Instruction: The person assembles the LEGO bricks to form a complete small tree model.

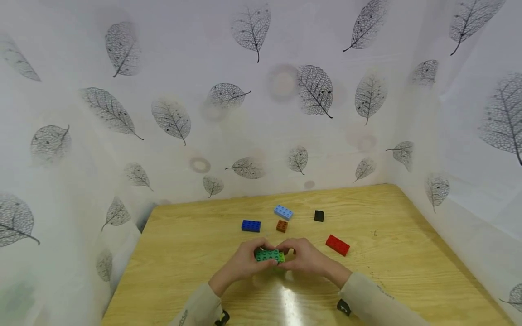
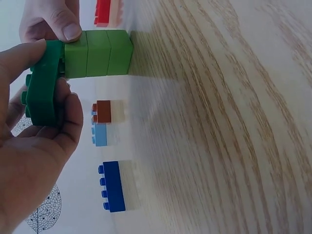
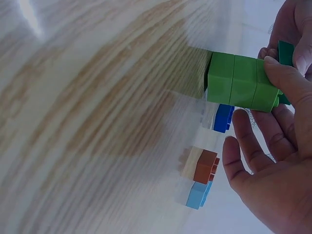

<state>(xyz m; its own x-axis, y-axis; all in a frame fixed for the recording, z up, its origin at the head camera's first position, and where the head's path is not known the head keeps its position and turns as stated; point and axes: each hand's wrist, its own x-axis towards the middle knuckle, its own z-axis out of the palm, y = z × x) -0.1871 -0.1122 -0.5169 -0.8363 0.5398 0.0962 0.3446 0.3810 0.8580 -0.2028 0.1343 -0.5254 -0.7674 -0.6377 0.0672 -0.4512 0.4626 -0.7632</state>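
My left hand (image 1: 244, 262) grips a dark green toy brick (image 2: 45, 90) between thumb and fingers, its studs facing up. A stack of three light green bricks (image 2: 100, 54) stands on the table, and the dark green brick sits at its top, reaching out to the left. At the stack's upper brick, my right hand (image 1: 305, 259) pinches with thumb and fingers on opposite sides; its other fingers are spread in the right wrist view. In the head view the dark green brick covers most of the stack, leaving a strip of light green studs on the right.
Beyond the hands on the wooden table (image 1: 183, 253) lie a dark blue brick (image 1: 251, 225), a light blue brick (image 1: 283, 212), an orange-brown brick (image 1: 282, 226) and a small black brick (image 1: 319, 216). A red brick (image 1: 337, 245) lies to the right. Leaf-patterned curtains (image 1: 261, 113) surround the table's back and sides.
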